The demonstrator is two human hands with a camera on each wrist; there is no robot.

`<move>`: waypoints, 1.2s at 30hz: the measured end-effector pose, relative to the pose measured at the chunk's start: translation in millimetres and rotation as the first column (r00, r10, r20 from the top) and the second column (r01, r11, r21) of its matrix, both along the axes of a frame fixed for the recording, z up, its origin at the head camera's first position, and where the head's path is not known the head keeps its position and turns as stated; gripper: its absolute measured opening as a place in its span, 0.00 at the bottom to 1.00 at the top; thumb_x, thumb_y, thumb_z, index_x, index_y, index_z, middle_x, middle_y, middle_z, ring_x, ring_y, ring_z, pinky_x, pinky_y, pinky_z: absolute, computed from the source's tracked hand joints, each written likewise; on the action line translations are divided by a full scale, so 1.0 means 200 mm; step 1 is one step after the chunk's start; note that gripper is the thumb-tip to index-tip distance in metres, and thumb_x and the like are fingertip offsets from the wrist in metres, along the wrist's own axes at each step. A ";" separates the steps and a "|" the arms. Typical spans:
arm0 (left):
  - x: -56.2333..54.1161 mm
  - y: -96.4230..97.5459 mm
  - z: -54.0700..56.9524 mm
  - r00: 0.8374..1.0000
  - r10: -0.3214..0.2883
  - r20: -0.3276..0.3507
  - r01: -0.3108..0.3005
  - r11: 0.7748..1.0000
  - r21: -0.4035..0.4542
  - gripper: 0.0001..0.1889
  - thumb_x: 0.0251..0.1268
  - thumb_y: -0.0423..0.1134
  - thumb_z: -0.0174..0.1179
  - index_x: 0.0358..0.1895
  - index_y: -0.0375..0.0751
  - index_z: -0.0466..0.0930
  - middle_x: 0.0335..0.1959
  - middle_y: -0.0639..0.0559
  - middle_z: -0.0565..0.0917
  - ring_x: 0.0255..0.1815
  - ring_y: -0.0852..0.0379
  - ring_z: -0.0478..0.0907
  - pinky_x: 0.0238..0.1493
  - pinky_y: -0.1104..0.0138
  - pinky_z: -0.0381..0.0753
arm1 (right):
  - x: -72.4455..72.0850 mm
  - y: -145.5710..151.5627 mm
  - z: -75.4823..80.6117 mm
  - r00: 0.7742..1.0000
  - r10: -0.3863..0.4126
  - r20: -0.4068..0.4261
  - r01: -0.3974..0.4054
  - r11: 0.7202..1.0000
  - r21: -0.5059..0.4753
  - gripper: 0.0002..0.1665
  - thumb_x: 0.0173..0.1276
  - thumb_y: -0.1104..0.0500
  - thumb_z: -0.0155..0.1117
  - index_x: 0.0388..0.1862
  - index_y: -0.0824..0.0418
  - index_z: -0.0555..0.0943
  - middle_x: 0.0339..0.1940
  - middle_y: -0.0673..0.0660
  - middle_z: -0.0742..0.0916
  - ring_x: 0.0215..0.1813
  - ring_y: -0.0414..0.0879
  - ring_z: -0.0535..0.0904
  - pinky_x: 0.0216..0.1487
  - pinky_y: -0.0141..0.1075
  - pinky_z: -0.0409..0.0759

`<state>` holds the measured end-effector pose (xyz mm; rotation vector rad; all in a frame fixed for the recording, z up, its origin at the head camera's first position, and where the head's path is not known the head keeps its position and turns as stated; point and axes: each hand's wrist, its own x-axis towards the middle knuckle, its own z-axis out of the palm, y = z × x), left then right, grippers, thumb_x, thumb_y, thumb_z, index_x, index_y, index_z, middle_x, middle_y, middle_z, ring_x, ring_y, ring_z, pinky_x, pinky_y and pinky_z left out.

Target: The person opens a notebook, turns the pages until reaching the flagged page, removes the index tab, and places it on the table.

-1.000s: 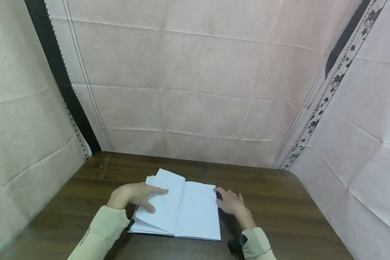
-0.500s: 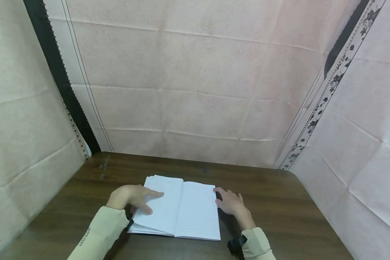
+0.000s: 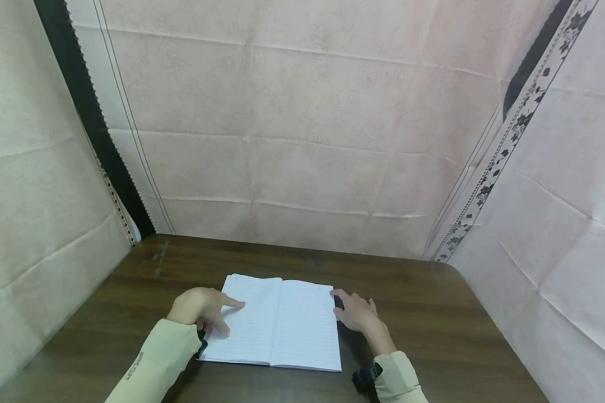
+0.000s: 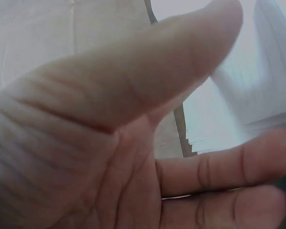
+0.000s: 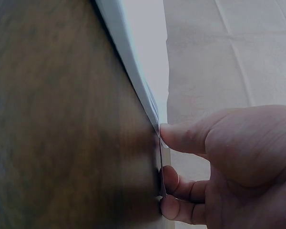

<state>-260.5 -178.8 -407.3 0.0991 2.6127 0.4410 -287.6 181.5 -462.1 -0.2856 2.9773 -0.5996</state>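
An open notebook point(image 3: 302, 330) with white ruled pages lies on the brown table. In the head view my left hand point(image 3: 204, 310) rests at its left page point(image 3: 249, 336), index finger and thumb stretched over the paper. The left wrist view shows the left thumb point(image 4: 181, 57) extended, with two fingers point(image 4: 229, 171) straight below it. At the far part of the right edge, my right hand point(image 3: 355, 312) holds the notebook with bent thumb and fingers. Up close, the right thumb point(image 5: 181, 136) meets the page edge point(image 5: 145, 90), and other fingertips point(image 5: 169, 179) curl near the table.
The wooden table point(image 3: 408, 302) extends around the notebook. Pale cloth hangs behind the table point(image 3: 302, 140) and along its left and right sides. Dark devices are strapped at both wrists, the right one point(image 3: 367, 376) just above the table.
The lifted page has gone down to the left and lies flat, and the left side now shows ruled lines. My left hand has drawn slightly left. The right hand keeps its place.
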 end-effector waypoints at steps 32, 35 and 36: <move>-0.08 -0.03 -0.05 0.958 -0.259 -0.120 0.269 0.960 0.080 0.33 0.64 0.60 0.63 0.73 0.62 0.69 0.70 0.44 0.72 0.59 0.39 0.75 0.58 0.42 0.72 | -0.01 0.00 -0.01 1.000 0.001 -0.001 -0.001 1.000 -0.006 0.28 0.74 0.53 0.61 0.71 0.51 0.71 0.66 0.66 0.78 0.71 0.66 0.67 0.70 0.70 0.47; -0.10 -0.03 -0.05 0.945 -0.294 -0.141 0.306 0.949 0.073 0.35 0.65 0.61 0.61 0.75 0.63 0.66 0.73 0.45 0.69 0.69 0.40 0.67 0.65 0.40 0.65 | -0.01 -0.01 -0.01 1.000 -0.001 0.006 0.001 1.000 -0.007 0.28 0.74 0.53 0.61 0.71 0.51 0.71 0.66 0.66 0.78 0.71 0.66 0.67 0.70 0.71 0.46; -0.10 -0.02 -0.05 0.945 -0.295 -0.138 0.307 0.949 0.076 0.35 0.65 0.61 0.62 0.75 0.64 0.66 0.73 0.45 0.69 0.66 0.42 0.70 0.64 0.42 0.66 | -0.01 -0.01 -0.01 1.000 -0.001 0.006 0.001 1.000 -0.004 0.28 0.74 0.53 0.61 0.71 0.52 0.71 0.66 0.66 0.78 0.71 0.67 0.67 0.69 0.71 0.47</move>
